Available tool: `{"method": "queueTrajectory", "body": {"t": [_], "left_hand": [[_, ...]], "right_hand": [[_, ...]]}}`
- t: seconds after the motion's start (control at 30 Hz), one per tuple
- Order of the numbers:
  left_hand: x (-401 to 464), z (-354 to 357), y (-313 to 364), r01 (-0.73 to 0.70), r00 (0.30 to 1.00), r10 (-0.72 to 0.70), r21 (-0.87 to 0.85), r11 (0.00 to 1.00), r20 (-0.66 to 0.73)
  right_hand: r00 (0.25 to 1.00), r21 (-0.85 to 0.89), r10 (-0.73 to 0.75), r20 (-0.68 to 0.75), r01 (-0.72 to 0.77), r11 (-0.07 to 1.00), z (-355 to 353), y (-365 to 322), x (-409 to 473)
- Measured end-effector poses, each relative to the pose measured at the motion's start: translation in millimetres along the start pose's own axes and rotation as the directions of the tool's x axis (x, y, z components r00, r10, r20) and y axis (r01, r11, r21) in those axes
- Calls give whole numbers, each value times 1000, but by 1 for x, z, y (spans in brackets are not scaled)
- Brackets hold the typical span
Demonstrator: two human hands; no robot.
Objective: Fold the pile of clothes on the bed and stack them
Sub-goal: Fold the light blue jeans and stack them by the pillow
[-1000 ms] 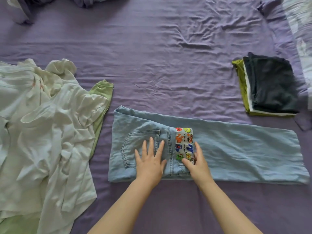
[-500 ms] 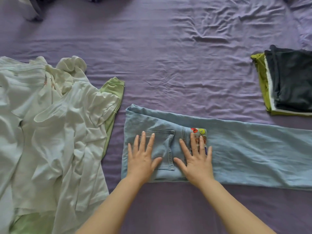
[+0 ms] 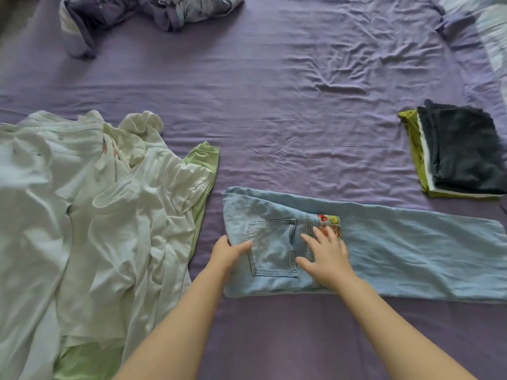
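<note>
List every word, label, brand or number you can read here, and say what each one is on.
No text can be read in this view.
Colourful patch on the jeans: cartoon-like shapes in red, yellow and orange; any lettering is too blurred to read and partly covered by the right hand.
White clothes pile: a small pinkish mark, too small to tell.
Folded stack: no label visible.

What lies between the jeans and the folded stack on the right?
In the head view, only wrinkled purple bedsheet separates the jeans from the folded stack; nothing else lies in that strip.
</note>
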State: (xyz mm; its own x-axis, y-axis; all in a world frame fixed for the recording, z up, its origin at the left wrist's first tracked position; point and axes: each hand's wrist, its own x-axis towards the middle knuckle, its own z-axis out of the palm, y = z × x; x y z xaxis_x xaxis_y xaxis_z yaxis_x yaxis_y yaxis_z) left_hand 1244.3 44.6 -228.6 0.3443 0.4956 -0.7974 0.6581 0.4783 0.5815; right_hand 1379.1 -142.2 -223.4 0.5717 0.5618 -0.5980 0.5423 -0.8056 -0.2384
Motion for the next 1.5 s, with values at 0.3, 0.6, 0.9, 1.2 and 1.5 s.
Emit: {"method": "queueTrajectory", "body": {"t": [0.3,0.6,0.9,1.2,1.5], "left_hand": [[-86,49,61,19,941,55,-214,977,334],[-139,175,87,-33,924,104,-196,980,369],[-130,315,61,-264,946,318,420,868,-64],[-102,413,4,-315,941,271,820,477,203],[-71,406,-19,-74,932,356,926,369,-67]], "right_hand": [[996,912,-47,72,-47,408,-79,-55,-46],[948,785,241,-210,16,620,-127,65,-80],[929,800,168,-330,181,572,-158,234,-100],[916,838,361,-174,-55,544,-117,390,-83],[883,610,467,-53,-341,715,-60,431,-49]]}}
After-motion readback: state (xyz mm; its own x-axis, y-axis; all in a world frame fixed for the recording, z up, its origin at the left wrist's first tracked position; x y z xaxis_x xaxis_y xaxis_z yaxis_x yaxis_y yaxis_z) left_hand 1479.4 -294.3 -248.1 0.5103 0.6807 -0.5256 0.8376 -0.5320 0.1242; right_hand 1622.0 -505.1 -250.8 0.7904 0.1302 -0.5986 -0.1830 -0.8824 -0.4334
